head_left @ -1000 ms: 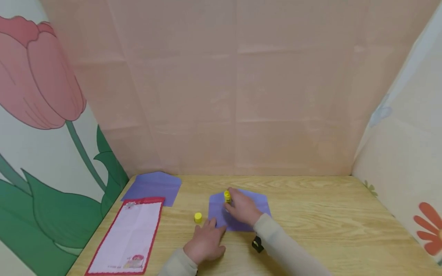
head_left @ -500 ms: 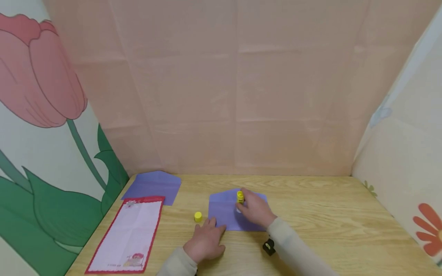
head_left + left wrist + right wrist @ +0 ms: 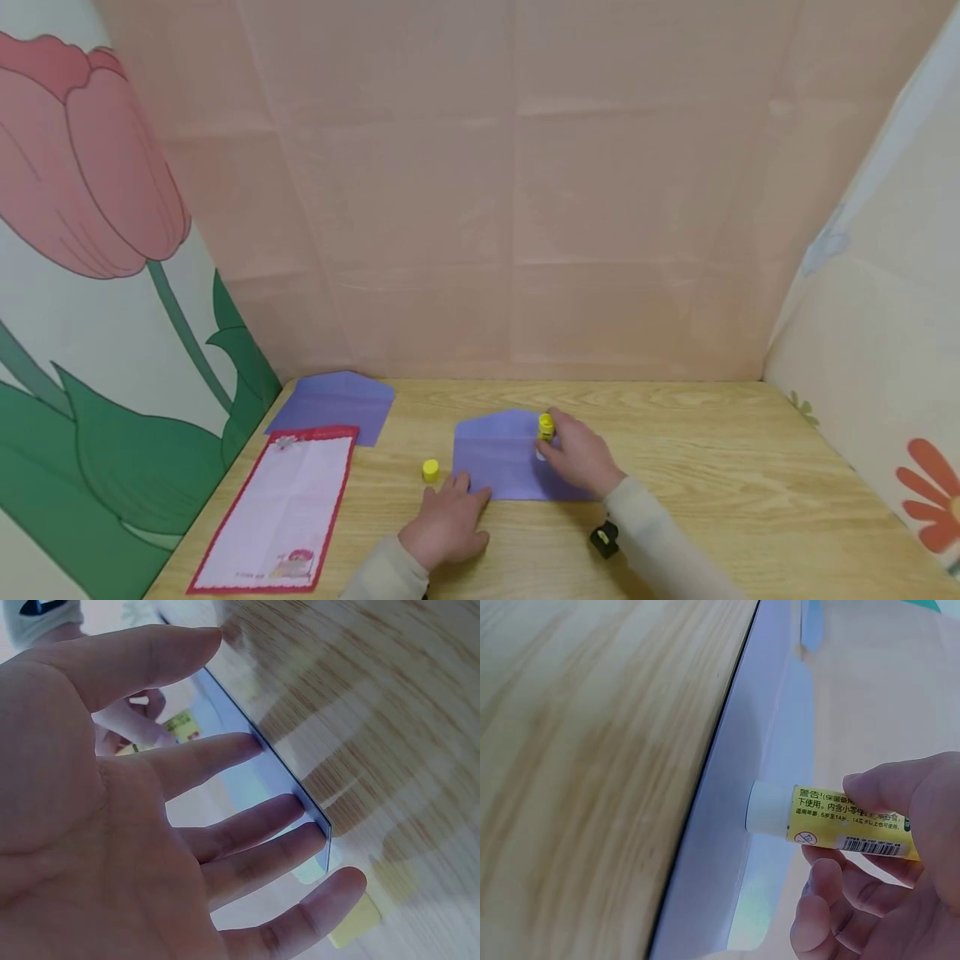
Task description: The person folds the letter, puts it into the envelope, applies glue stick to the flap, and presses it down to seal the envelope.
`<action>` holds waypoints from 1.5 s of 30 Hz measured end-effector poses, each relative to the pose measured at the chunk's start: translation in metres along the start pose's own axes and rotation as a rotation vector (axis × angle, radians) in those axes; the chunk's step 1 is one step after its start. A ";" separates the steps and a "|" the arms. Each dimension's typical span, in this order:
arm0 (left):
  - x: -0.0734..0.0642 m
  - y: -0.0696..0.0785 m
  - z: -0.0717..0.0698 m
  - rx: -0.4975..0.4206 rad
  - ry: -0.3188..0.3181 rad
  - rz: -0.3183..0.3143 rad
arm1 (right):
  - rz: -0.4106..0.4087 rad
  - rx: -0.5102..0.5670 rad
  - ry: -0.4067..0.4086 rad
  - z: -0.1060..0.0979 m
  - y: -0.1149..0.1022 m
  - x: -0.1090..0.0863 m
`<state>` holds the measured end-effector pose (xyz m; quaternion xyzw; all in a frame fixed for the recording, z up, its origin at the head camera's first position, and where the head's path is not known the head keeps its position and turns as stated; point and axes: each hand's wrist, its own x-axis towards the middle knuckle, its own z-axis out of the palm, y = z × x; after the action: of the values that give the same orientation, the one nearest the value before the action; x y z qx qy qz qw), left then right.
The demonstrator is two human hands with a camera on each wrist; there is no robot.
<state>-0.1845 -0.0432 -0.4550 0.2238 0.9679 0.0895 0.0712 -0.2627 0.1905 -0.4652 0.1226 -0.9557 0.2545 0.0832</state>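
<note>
My right hand [image 3: 581,452] grips a yellow glue stick [image 3: 851,823], its white end pointing down onto a purple envelope [image 3: 491,458] in the middle of the table. In the right wrist view that white end meets the paper near the base of the raised flap. My left hand [image 3: 447,521] lies with fingers spread, fingertips on the envelope's near left edge, as the left wrist view [image 3: 247,810] shows from the palm side. Just left of those fingertips stands the yellow cap [image 3: 431,471] of the glue stick.
A second purple envelope [image 3: 330,404] lies at the table's back left. Partly over it is a white sheet of letter paper with a red border [image 3: 273,508]. A pinkish backdrop [image 3: 517,208] rises behind the table [image 3: 712,467], with patterned panels on both sides.
My right hand has slid the glue stick rightward across the envelope, from its left part to near its right side. The left hand has stayed in place.
</note>
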 end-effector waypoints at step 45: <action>-0.002 -0.003 -0.001 -0.025 0.020 0.024 | 0.147 -0.006 0.110 -0.030 0.045 -0.014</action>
<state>-0.1839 -0.0465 -0.4543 0.2336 0.9646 0.1049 0.0634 -0.2591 0.2456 -0.4638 0.0379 -0.9568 0.2633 0.1169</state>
